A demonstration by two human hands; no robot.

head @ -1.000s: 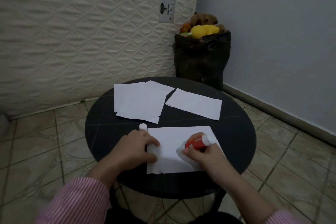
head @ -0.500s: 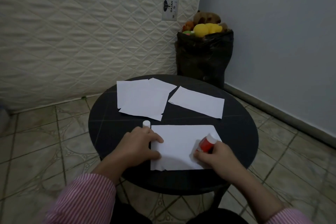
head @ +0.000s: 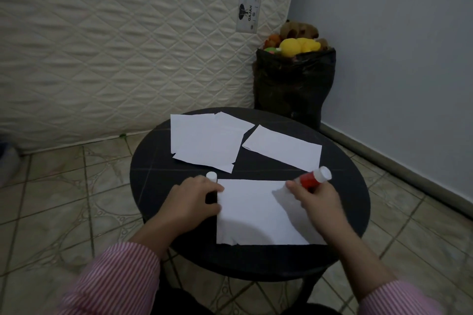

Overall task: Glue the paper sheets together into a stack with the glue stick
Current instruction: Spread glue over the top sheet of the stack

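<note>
A white paper sheet (head: 253,215) lies on the near part of a round black table (head: 151,174). My left hand (head: 190,203) rests on the sheet's left edge, thumb and forefinger touching the paper. My right hand (head: 318,203) grips a red glue stick (head: 311,179) with a white end, its lower tip at the sheet's far right corner. A small white cap (head: 211,175) stands just beyond my left hand. Overlapping loose sheets (head: 204,140) lie at the far left of the table, and a single sheet (head: 282,148) at the far right.
A black bag (head: 294,84) filled with plush toys stands on the tiled floor behind the table in the corner. A quilted mattress (head: 115,46) leans against the wall on the left. A grey wall runs along the right.
My right hand has slid the glue stick from the middle of the near sheet rightward and then up to its far right corner. My left hand stays on the left edge.
</note>
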